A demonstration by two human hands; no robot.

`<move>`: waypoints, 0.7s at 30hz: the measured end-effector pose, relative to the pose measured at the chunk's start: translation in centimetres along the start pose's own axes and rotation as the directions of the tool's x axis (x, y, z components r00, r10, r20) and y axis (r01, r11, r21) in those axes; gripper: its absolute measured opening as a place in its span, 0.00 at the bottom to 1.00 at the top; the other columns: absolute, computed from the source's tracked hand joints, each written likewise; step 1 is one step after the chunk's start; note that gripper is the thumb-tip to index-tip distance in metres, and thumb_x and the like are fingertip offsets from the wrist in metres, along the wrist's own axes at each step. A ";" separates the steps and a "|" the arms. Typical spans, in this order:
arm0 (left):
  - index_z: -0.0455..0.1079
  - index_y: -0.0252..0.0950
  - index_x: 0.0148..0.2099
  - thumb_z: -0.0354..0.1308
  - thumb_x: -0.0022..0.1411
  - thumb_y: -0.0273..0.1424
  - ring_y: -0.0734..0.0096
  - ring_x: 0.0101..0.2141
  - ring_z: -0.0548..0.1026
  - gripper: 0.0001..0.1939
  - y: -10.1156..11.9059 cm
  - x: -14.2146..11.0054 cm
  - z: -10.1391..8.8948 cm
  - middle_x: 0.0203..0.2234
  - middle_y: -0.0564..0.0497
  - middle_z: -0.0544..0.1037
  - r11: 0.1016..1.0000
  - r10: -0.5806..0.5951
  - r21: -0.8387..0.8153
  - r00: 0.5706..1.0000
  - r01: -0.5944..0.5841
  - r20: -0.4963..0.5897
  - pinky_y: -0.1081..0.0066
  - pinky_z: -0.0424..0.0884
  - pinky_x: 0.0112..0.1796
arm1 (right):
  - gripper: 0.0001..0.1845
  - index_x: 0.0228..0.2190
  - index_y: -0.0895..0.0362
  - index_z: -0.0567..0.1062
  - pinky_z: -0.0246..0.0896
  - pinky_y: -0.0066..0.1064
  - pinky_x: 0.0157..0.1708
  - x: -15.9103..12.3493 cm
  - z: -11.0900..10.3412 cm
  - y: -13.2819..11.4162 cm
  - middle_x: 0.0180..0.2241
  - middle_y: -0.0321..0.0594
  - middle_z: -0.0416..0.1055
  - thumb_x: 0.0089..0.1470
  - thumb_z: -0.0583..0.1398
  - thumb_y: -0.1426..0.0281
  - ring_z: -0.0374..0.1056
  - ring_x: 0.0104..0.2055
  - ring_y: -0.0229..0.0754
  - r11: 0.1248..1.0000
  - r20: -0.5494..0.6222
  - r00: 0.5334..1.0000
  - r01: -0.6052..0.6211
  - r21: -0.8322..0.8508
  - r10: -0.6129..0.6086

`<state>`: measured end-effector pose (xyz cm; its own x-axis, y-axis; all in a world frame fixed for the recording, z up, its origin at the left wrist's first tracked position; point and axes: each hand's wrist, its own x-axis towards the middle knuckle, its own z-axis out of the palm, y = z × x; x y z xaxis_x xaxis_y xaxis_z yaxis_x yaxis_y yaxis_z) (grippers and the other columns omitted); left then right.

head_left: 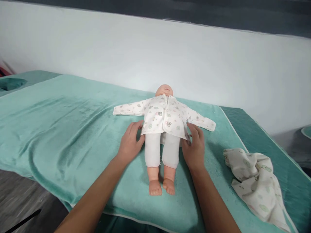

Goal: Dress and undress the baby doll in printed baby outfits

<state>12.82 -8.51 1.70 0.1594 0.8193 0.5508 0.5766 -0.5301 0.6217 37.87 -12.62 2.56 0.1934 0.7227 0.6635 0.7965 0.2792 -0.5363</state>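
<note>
A baby doll lies on its back with its feet toward me. It wears a white printed baby shirt and white leg coverings. The shirt's sleeves stretch out to both sides, and its front edges meet down the middle. At the lower left side of the shirt, my left hand has its thumb and fingers curled at the hem. My right hand grips the opposite lower corner, fingertips partly hidden by the cloth. The doll's hands do not show.
A crumpled white printed garment lies to the right. Under everything is a light green plush blanket, wrinkled at the left, over a darker green cover. A white wall rises behind the doll's head. Grey floor shows at lower left.
</note>
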 end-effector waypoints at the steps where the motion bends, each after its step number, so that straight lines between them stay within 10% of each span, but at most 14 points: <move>1: 0.65 0.39 0.62 0.53 0.67 0.30 0.61 0.49 0.72 0.22 -0.1 0.2 0.1 0.49 0.44 0.73 0.999 0.054 -0.001 0.997 -0.054 -0.047 0.59 0.70 0.52 | 0.25 0.59 0.53 0.70 0.62 0.51 0.58 0.1 0.3 -0.1 0.60 0.51 0.66 0.61 0.54 0.71 0.62 0.62 0.51 0.998 0.022 0.998 0.054 0.038 -0.055; 10: 0.77 0.40 0.50 0.52 0.69 0.30 0.65 0.47 0.74 0.14 -0.4 0.3 -0.4 0.45 0.47 0.74 0.994 0.031 -0.103 0.987 -0.048 -0.160 0.63 0.71 0.50 | 0.24 0.58 0.47 0.74 0.52 0.53 0.67 -0.2 0.2 0.9 0.64 0.40 0.66 0.63 0.53 0.71 0.61 0.66 0.48 0.948 0.098 0.992 -0.106 0.300 0.079; 21: 0.74 0.39 0.45 0.52 0.63 0.24 0.61 0.53 0.71 0.12 -0.6 -0.2 -0.5 0.49 0.46 0.73 0.993 0.085 -0.076 0.995 -0.089 -0.057 0.57 0.67 0.56 | 0.25 0.60 0.53 0.69 0.61 0.51 0.61 -2.9 -1.5 0.0 0.61 0.47 0.67 0.61 0.56 0.69 0.63 0.63 0.49 0.960 0.074 0.972 -0.233 0.152 0.224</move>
<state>12.05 -8.48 1.54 0.1616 0.7573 0.6327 0.4977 -0.6162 0.6104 38.18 -15.61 1.41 0.3239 0.8119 0.4857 0.6327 0.1958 -0.7492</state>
